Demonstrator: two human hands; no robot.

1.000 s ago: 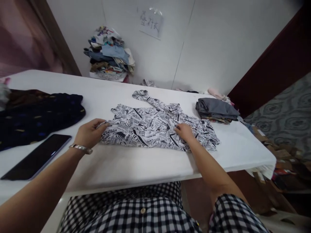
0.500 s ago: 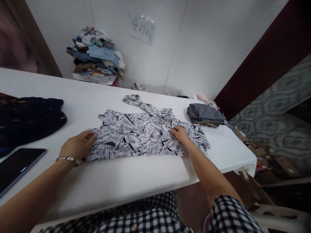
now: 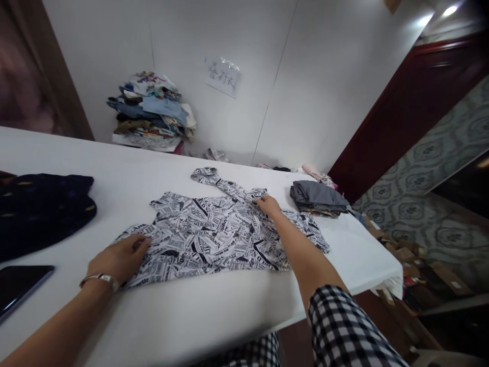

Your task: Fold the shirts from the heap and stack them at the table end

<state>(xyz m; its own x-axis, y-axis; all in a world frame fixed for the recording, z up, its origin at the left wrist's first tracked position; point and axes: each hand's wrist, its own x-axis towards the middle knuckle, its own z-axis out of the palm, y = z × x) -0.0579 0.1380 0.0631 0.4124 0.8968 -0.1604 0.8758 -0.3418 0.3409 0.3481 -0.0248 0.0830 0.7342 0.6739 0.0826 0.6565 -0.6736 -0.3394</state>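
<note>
A white shirt with black newspaper print point(image 3: 214, 234) lies spread across the white table point(image 3: 171, 326). One narrow part of it, apparently a sleeve, reaches toward the wall and bends over at its end. My left hand point(image 3: 119, 257), with a metal band at the wrist, rests at the shirt's left end, its fingers curled and pinching the cloth. Near the base of the sleeve-like strip, my right hand point(image 3: 268, 206) has its fingertips closed on the fabric. The cloth right under the fingers is hidden.
Dark patterned cloth point(image 3: 42, 214) and a phone point(image 3: 23, 285) lie at the left. A folded grey garment stack point(image 3: 317, 196) sits at the right. Behind the table rises a heap of clothes point(image 3: 153, 112), below a paper sign point(image 3: 223, 76) on the wall.
My right hand has moved away from me over the shirt, up to the base of the sleeve-like strip. My left hand stays at the left end. The camera view has tilted upward.
</note>
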